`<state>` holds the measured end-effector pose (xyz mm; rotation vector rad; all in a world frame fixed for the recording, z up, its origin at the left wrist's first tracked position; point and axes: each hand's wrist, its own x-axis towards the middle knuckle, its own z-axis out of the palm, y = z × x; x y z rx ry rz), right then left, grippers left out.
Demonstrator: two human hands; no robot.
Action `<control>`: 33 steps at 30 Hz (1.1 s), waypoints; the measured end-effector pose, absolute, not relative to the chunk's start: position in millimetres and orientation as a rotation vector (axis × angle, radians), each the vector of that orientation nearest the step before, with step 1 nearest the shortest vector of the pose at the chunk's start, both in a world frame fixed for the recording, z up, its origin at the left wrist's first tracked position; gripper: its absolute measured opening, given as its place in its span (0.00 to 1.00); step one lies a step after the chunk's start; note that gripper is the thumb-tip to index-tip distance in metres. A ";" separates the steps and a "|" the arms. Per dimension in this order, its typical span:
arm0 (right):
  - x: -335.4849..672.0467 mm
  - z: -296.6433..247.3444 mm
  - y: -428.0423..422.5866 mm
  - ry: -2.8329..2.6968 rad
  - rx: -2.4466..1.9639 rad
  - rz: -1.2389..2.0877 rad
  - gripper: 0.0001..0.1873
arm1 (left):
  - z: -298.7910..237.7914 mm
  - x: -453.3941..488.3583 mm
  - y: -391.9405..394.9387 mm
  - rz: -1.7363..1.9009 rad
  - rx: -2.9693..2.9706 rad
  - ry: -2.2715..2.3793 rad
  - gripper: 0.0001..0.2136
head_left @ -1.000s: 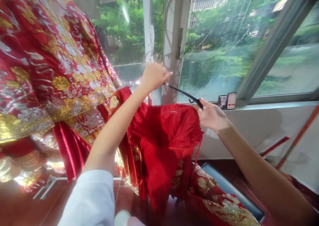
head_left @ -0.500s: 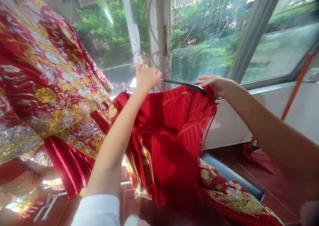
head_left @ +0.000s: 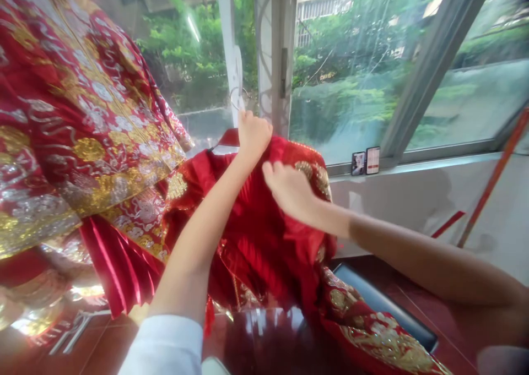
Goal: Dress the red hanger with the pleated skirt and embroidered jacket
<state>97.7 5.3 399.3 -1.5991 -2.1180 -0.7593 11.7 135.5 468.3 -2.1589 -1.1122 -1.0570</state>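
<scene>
A red jacket [head_left: 308,155] with gold embroidery on its shoulders hangs in front of me, its plain red inside showing at the middle. My left hand [head_left: 254,135] is closed around the top of a clothes hanger [head_left: 211,150], just under a metal ring. Most of the hanger is hidden by the jacket and my hand. My right hand [head_left: 291,190], its fingers curled, is at the jacket's front edge below the collar and appears to grip the cloth. One embroidered sleeve [head_left: 380,331] trails down to the lower right.
On the left hangs another red outfit [head_left: 88,149] with dense gold and silver embroidery. Windows [head_left: 343,77] stand behind, with two phones [head_left: 366,161] on the sill. A dark padded bench [head_left: 386,303] is low on the right, over the red tiled floor [head_left: 93,336].
My right hand has moved left and down from the hanger's right end to the jacket front. The embroidered right shoulder now covers that end. My left hand keeps its hold; the view has shifted slightly.
</scene>
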 end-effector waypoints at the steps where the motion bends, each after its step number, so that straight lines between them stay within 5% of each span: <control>1: 91.5 382.9 7.0 -2.195 -1.637 -0.741 0.19 | 468.0 12.1 130.9 -1.040 -2.128 -1.168 0.18; 9: 134.4 371.8 28.7 -2.152 -1.538 -0.454 0.27 | 478.2 -41.6 70.1 -0.941 -2.246 -1.098 0.16; 17: 173.4 435.9 74.4 -1.935 -0.961 -0.275 0.17 | 460.1 -177.2 51.5 -1.001 -2.364 -1.601 0.17; 23: 121.0 469.9 120.3 -2.010 -0.935 0.183 0.12 | 441.7 -180.6 58.1 -1.175 -2.489 -1.454 0.17; 28: 108.6 468.3 125.3 -1.943 -0.917 0.316 0.10 | 452.5 -185.6 61.2 -1.012 -2.380 -1.484 0.18; 33: 109.3 469.4 124.6 -1.956 -0.878 0.233 0.09 | 468.3 -157.9 75.3 -1.277 -2.376 -1.384 0.19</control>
